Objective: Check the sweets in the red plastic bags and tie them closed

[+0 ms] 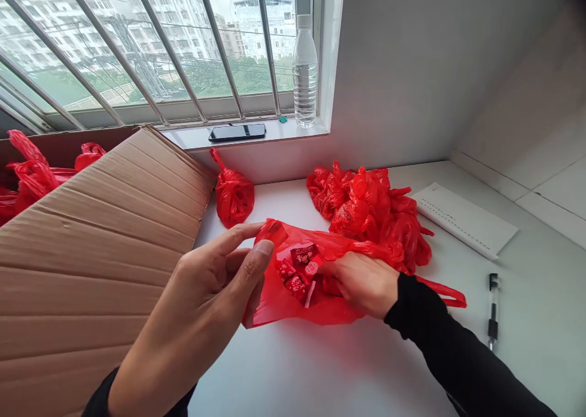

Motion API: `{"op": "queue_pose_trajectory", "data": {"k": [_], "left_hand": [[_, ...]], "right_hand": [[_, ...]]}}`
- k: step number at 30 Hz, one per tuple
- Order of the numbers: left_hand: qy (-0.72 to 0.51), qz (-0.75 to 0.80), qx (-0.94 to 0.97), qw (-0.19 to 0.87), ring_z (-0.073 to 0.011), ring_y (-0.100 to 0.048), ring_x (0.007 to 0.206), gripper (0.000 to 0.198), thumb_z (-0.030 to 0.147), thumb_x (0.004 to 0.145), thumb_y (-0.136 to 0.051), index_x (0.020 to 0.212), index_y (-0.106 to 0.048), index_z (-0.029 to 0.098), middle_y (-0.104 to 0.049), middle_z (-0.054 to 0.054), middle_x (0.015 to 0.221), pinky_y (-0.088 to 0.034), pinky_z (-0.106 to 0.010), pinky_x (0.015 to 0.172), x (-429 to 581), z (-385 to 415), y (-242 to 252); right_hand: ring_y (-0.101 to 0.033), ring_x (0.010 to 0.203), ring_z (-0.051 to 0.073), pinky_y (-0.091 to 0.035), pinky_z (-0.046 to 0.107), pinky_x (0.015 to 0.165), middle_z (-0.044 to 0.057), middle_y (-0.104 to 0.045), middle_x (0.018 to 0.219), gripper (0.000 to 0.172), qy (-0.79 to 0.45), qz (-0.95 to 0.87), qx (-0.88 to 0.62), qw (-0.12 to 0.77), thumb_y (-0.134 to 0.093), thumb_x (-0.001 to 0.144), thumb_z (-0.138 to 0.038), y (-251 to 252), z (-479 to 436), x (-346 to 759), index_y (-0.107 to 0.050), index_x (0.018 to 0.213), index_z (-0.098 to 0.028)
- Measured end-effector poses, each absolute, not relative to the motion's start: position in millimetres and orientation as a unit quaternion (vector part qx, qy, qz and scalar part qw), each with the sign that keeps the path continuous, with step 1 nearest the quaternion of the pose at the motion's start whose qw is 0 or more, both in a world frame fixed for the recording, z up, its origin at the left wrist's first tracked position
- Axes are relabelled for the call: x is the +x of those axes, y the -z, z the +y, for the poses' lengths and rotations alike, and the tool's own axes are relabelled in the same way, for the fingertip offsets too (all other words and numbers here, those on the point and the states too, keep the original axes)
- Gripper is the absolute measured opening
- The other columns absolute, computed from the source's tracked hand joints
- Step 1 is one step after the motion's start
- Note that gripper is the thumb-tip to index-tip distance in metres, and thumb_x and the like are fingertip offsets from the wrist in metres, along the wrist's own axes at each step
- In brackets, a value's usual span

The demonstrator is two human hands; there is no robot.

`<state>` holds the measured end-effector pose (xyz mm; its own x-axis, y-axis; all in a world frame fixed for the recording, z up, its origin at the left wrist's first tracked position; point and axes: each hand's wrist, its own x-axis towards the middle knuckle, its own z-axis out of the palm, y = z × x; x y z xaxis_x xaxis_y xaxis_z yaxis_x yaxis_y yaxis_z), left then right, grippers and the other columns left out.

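Observation:
A thin red plastic bag [293, 307] lies open on the white table [348, 374]. My left hand [206, 307] pinches its left rim between thumb and fingers and holds the mouth up. My right hand [361, 282] reaches into the bag from the right, fingers curled around small red wrapped sweets [300, 270] that show through the plastic. A heap of tied red bags [370, 209] lies just behind the right hand. One single tied red bag [233, 194] stands behind the left hand.
A large cardboard box [91, 264] fills the left, with more red bags [32, 173] inside. A phone [237, 132] and a water bottle [304, 69] rest on the window sill. A sheet of paper [462, 218] and a pen [492, 310] lie at the right.

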<state>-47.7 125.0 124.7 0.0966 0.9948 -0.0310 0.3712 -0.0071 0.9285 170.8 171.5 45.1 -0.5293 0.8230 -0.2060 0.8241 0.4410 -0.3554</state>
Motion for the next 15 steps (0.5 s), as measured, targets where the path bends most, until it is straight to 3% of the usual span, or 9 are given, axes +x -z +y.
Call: {"op": "queue_pose_trajectory", "data": {"k": [5,7,11,15], "left_hand": [[-0.371,0.561,0.612,0.417,-0.0104,-0.047,0.045,0.026,0.030,0.090,-0.064,0.115,-0.065,0.032,-0.052,0.009,0.052,-0.039,-0.019,0.044,-45.2,124.9,-126.4],[-0.370,0.563,0.609,0.418,-0.0106,-0.048,0.045,0.023,0.031,0.089,-0.065,0.113,-0.066,0.031,-0.051,0.009,0.051,-0.038,-0.019,0.043,-44.2,124.7,-127.1],[-0.372,0.578,0.590,0.423,-0.0108,-0.047,0.045,0.024,0.032,0.088,-0.068,0.111,-0.064,0.030,-0.050,0.009,0.050,-0.037,-0.019,0.042,-43.6,124.5,-129.2],[-0.386,0.595,0.577,0.406,-0.0105,-0.049,0.044,0.022,0.039,0.087,-0.071,0.103,-0.060,0.028,-0.052,0.009,0.050,-0.038,-0.018,0.042,-44.9,125.2,-132.5]], "right_hand": [[-0.064,0.072,0.020,-0.027,0.031,0.056,0.003,-0.069,0.078,0.024,0.160,0.848,0.501,0.060,-0.047,0.091,-0.017,-52.5,167.5,181.8,-0.068,0.083,-0.024],[-0.066,0.073,0.020,-0.029,0.031,0.056,0.003,-0.071,0.081,0.022,0.161,0.853,0.491,0.071,-0.049,0.091,-0.019,-58.7,164.7,184.5,-0.069,0.084,-0.024],[-0.069,0.080,0.021,-0.041,0.031,0.063,0.001,-0.073,0.092,0.029,0.160,0.843,0.513,-0.033,-0.047,0.098,-0.031,-77.6,158.0,198.9,-0.067,0.118,-0.034],[-0.063,0.110,0.029,-0.051,0.041,0.088,0.005,-0.068,0.122,0.047,0.060,0.825,0.539,-0.161,-0.054,0.094,-0.049,-87.1,157.1,226.8,-0.054,0.139,-0.034]]}}
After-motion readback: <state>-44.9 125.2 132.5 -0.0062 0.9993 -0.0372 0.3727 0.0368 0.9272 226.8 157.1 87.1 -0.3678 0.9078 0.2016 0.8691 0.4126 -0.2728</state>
